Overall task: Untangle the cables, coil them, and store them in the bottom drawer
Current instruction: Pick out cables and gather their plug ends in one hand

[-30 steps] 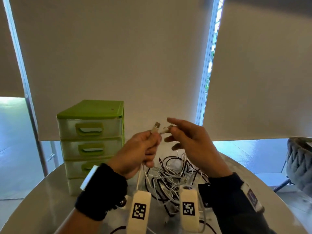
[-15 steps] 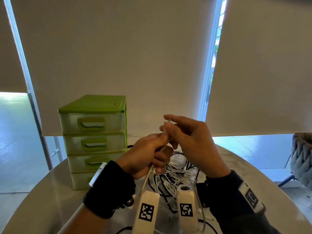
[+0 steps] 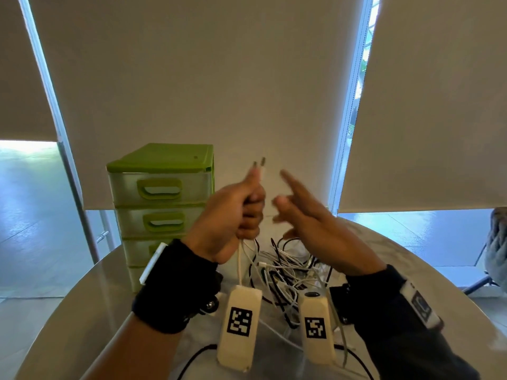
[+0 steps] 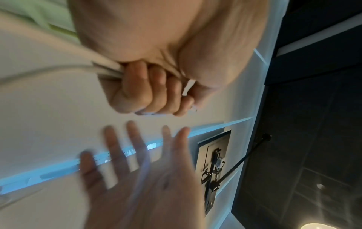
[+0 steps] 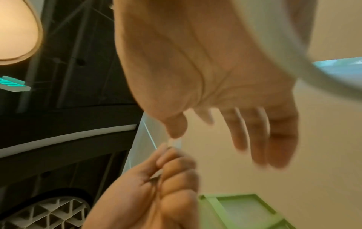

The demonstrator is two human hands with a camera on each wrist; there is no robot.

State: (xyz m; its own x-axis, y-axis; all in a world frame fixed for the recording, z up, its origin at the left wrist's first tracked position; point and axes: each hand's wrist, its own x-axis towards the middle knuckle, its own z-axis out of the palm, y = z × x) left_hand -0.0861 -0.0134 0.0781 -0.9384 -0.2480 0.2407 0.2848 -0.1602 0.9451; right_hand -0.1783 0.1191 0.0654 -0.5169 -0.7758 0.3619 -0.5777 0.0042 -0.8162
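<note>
My left hand (image 3: 241,209) is raised above the table and grips a white cable (image 3: 240,261) in a fist, with both of its plug ends (image 3: 259,163) sticking up side by side above the thumb. In the left wrist view the cable (image 4: 106,70) runs out of the curled fingers (image 4: 149,96). My right hand (image 3: 304,215) hovers just right of it, fingers spread and straight, holding nothing; it is blurred. A tangle of white and black cables (image 3: 285,270) lies on the table below both hands. The green drawer unit (image 3: 162,204) stands at the left, all drawers closed.
The round pale table (image 3: 82,311) curves away on both sides. A black cable (image 3: 192,357) lies near its front edge. A grey chair (image 3: 496,248) stands off the table at the far right. Window blinds hang behind.
My right hand has let go of the plug end and opened, drawing slightly right. My left hand now grips both plug ends together and has risen a little.
</note>
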